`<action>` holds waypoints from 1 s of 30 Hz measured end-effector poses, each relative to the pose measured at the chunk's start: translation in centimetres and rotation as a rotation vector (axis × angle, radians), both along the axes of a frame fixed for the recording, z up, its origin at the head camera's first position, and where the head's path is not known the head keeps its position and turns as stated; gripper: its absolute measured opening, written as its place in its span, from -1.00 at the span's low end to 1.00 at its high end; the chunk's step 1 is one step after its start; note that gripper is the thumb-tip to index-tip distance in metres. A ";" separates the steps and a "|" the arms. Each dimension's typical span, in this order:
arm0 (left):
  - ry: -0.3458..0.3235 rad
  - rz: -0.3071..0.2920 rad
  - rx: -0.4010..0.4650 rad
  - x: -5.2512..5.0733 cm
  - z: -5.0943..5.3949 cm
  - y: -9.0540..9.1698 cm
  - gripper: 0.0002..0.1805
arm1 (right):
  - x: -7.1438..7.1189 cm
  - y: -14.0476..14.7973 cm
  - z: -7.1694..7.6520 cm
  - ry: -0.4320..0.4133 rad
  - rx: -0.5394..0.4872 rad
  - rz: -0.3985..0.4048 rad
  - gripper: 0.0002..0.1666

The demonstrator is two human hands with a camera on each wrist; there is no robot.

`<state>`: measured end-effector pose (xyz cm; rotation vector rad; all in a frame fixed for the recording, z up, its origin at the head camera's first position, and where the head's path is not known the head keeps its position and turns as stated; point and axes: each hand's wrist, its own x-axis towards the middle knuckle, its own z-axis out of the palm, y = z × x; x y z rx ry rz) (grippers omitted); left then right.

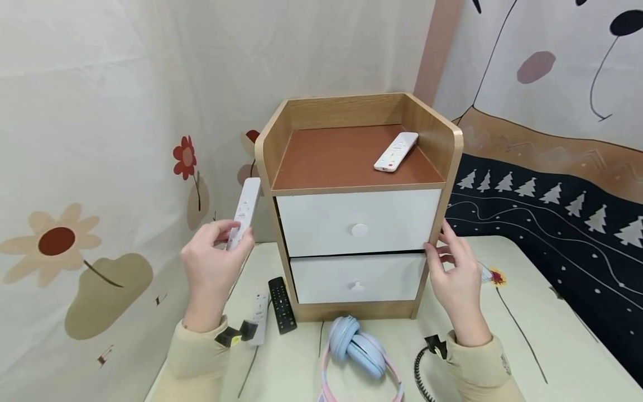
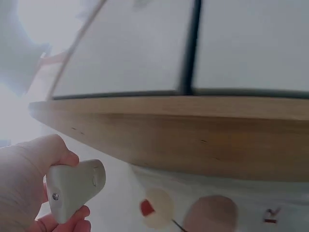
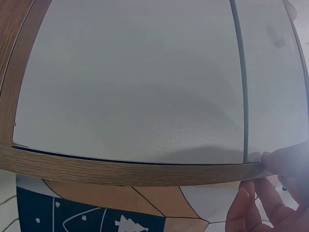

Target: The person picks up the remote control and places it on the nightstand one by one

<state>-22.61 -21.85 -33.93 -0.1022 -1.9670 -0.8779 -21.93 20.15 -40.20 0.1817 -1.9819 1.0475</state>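
The left hand (image 1: 213, 262) holds a white remote (image 1: 245, 209) upright between thumb and fingers, left of a wooden cabinet (image 1: 351, 310) with two white drawers. In the left wrist view the left hand (image 2: 38, 186) pinches the white remote (image 2: 75, 186) beside the cabinet's side panel (image 2: 169, 140). The right hand (image 1: 456, 279) grips the cabinet's right edge, thumb on the front and fingers around the side. The right wrist view has the right hand (image 3: 270, 193) at that wooden edge (image 3: 145, 174). Another white remote (image 1: 397, 151) lies on the brown cabinet top. Both drawers are closed.
A black remote (image 1: 282, 305) and another white remote (image 1: 260, 318) lie on the table (image 1: 301, 363) left of the cabinet's base. Blue headphones (image 1: 356, 346) with a pink band lie in front. A coiled black cable (image 1: 419, 374) is near the right sleeve. Curtains hang behind.
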 end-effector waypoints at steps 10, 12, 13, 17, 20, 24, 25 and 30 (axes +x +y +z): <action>0.242 -0.078 0.141 0.9 4.6 1.8 -0.74 | -0.1 0.0 -0.1 0.012 -0.002 0.001 -0.25; 0.291 -0.088 0.150 1.0 5.4 2.2 -0.75 | -0.1 0.0 -0.1 0.010 -0.004 0.002 -0.25; 0.315 -0.096 0.160 1.1 5.8 2.4 -0.75 | -0.1 0.0 -0.1 0.009 -0.004 0.002 -0.25; 0.394 -0.141 0.173 1.3 7.3 3.3 -0.76 | -0.1 0.0 -0.1 0.008 -0.002 0.002 -0.26; 0.435 -0.192 0.173 1.4 8.3 3.9 -0.75 | 0.0 -0.1 -0.1 0.008 -0.002 0.005 -0.26; 0.460 -0.249 0.150 1.3 9.2 4.6 -0.73 | 0.2 -0.2 0.1 0.011 -0.006 0.009 -0.26; 0.462 -0.258 0.143 1.2 9.4 4.8 -0.72 | 0.3 -0.2 0.1 0.013 -0.008 0.009 -0.26; 0.455 -0.296 0.085 0.8 10.0 5.7 -0.71 | 0.5 -0.3 0.2 0.029 -0.010 0.007 -0.26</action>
